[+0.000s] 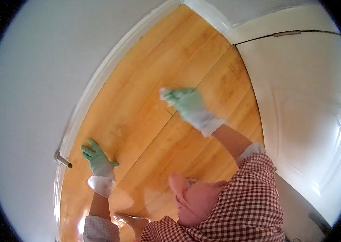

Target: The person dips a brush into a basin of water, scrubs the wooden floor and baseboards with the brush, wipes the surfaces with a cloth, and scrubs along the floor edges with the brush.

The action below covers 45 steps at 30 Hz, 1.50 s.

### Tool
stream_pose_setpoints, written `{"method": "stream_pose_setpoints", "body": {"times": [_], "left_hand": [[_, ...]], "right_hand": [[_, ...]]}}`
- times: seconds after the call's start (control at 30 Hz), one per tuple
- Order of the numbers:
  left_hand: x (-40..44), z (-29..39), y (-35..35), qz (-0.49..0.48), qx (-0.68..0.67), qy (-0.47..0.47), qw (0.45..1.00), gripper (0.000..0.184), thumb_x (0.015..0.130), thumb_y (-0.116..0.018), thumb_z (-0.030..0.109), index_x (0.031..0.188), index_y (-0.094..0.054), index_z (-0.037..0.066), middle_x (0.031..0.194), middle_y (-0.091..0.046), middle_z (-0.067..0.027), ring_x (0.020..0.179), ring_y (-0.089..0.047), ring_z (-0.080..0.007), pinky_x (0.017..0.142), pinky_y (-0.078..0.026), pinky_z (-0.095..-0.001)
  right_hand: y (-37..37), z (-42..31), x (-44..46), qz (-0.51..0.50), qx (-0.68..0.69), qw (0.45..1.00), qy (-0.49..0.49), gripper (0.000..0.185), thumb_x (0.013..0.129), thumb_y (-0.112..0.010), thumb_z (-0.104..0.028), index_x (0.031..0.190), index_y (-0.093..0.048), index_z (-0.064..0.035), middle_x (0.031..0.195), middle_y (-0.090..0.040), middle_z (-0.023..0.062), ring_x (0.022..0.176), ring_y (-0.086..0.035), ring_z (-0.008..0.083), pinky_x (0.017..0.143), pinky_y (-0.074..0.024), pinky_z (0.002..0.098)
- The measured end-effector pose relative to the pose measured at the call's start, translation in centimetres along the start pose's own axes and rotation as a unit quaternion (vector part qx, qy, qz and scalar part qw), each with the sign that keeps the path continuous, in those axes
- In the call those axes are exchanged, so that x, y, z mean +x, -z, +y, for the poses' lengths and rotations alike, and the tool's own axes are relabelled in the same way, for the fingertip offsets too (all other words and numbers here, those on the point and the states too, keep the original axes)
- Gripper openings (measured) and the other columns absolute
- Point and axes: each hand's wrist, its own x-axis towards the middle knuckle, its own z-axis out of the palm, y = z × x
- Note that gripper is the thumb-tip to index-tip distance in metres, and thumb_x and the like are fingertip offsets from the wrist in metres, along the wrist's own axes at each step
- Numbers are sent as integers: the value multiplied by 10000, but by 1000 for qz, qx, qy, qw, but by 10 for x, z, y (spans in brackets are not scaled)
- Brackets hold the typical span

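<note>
Floorboards (154, 72) stretch between baseboard (94, 84) and door (299, 97); left hand (99, 162) spread, right hand (187, 104) clutching blurred pale wad (163, 94).

From the wearer's head, the view (round, black-edged) faces steeply down at the floor (150, 72), seemingly fairly near.

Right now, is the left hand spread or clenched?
Spread: the left hand's gloved fingers stand apart, with the thumb out to the side.
</note>
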Motion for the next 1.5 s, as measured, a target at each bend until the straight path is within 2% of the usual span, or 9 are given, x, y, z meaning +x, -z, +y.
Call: {"method": "stream_pose_setpoints", "body": {"times": [0.1,0.27,0.5,0.7,0.9,1.07,1.2,1.4,1.5], "left_hand": [[8,9,9,-58,34,39,997,1553,537,-1016,247,1640,69,109,1662,-73,-343,1531,-202,-500,1106,-490,-473],[6,11,10,-42,40,34,998,1534,548,-1012,262,1642,53,110,1655,-115,-347,1522,-239,-493,1087,-507,-461],[-4,-10,-2,-5,0,-18,1000,1364,646,-965,236,1649,-50,107,1672,-182,-279,1518,-254,-489,1093,-491,-467],[-90,-13,-70,2,-103,35,994,1148,750,-892,216,1635,-173,87,1657,-205,-296,1509,-261,-492,1105,-467,-508],[-140,33,-70,-53,-69,78,993,1132,771,-872,246,1622,-153,47,1616,-252,-341,1491,-302,-489,1076,-497,-495],[-141,24,-71,-64,-34,59,996,1130,775,-871,288,1624,-158,73,1636,-232,-321,1482,-354,-447,1043,-525,-482],[-144,20,-73,-25,-50,39,998,1123,775,-871,297,1628,-171,88,1633,-248,-317,1465,-382,-448,1046,-519,-493],[-151,13,-84,18,-49,10,999,1045,797,-854,299,1593,-232,33,1613,-271,-317,1453,-376,-471,992,-554,-490],[-156,9,-91,39,-80,5,996,996,820,-828,275,1594,-248,36,1619,-287,-296,1458,-374,-464,1036,-523,-500]], "right_hand": [[76,59,11,78,31,971,-224,312,998,-508,-167,1230,-701,-89,1068,-752,126,944,-721,258,859,-553,440],[83,120,17,163,-314,934,-46,357,979,-460,-36,1266,-667,-83,940,-707,127,843,-672,335,807,-548,419],[26,-29,-36,-112,40,993,-19,156,908,-615,-45,986,-738,-100,1000,-749,131,937,-711,325,847,-568,424],[97,173,51,150,-223,947,-174,250,991,-607,-178,1204,-715,-105,999,-719,117,892,-683,267,786,-537,418],[-22,4,-42,17,-261,963,-66,92,928,-614,-139,943,-693,-95,750,-652,113,665,-658,295,558,-491,432],[-90,-104,-117,-119,15,982,147,270,960,-605,-282,1091,-715,-72,1001,-746,123,992,-673,333,861,-509,510],[8,-24,-37,-2,185,957,-225,204,950,-613,-214,963,-768,-82,945,-754,143,908,-707,315,801,-533,448],[30,68,0,206,-178,961,-57,242,988,-583,-212,1017,-769,-60,938,-751,155,866,-711,343,817,-543,426],[-66,-24,-16,157,-8,982,108,218,947,-608,-257,997,-771,-122,869,-730,172,783,-679,326,762,-548,452]]}}
